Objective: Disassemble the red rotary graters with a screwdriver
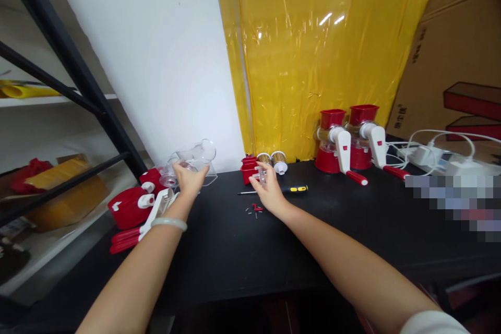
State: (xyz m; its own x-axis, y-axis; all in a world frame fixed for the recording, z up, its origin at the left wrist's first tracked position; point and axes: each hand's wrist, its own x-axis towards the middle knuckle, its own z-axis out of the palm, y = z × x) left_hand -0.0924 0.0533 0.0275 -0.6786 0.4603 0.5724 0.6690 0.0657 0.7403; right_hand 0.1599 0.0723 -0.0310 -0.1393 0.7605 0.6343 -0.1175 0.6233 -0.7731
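On the left, my left hand is curled around part of a clear plastic grater body; its fingertips are partly hidden by the see-through plastic. My right hand pinches a small clear plastic piece between thumb and fingers. Just behind that hand are red hoppers and two grater drums. A screwdriver with a black and yellow handle lies partly behind my right wrist. In front are small red parts and several tiny screws.
Red bases and white crank handles with red grips lie at the left. Two assembled rotary graters stand at the back right, near white cables and a cardboard box. A black shelf frame borders the left side.
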